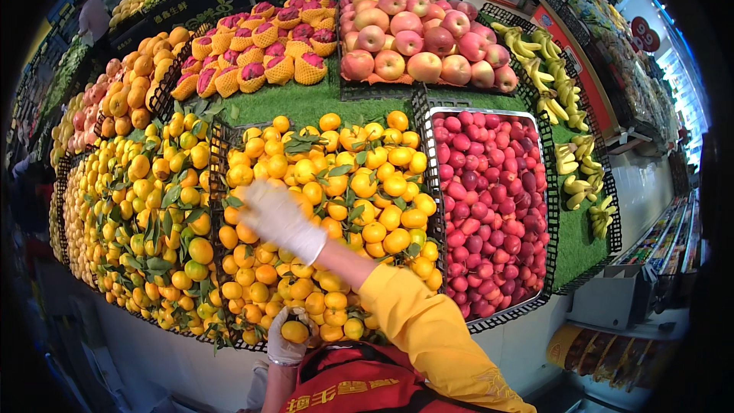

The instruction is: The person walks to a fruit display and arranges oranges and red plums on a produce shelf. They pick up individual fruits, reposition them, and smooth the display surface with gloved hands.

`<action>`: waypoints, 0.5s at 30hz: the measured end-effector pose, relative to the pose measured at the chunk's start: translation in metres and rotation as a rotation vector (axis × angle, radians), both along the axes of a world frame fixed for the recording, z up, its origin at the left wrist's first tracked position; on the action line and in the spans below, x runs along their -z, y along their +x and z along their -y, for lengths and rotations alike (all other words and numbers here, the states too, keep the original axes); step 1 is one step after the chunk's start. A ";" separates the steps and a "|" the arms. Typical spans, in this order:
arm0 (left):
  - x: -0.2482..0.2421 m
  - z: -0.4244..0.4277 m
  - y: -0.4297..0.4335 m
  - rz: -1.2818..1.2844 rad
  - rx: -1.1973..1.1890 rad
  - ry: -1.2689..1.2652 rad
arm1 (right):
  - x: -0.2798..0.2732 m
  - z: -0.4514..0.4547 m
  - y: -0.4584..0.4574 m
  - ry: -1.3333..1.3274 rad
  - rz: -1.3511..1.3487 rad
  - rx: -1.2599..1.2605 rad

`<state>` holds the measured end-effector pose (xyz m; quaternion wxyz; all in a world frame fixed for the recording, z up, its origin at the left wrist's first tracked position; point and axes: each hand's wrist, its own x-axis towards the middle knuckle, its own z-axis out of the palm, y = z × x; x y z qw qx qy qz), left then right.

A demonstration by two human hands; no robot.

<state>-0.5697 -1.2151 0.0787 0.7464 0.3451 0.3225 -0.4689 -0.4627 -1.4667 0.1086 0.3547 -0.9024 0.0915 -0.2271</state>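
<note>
My left hand (280,346), in a thin white glove, holds an orange mandarin (295,332) at the near edge of the display. Reaching across the middle crate from the right is my right hand (281,219), also gloved and blurred. It is over the left part of a heap of mandarins (375,233), some with green leaves. Its fingertips are too blurred to show whether it grips any fruit. Loose green leaves (302,142) lie on top of the heap beyond this hand.
A black crate wall (218,183) separates leafy citrus fruit (139,166) on the left. To the right is a metal-rimmed tray (543,149) of small red fruit. Behind are net-wrapped fruit (265,35) and large apples (409,43); bananas (538,78) line the right side.
</note>
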 end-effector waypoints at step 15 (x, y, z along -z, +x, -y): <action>0.000 0.011 0.012 -0.037 0.063 0.028 | 0.031 0.214 0.031 0.105 -0.669 0.359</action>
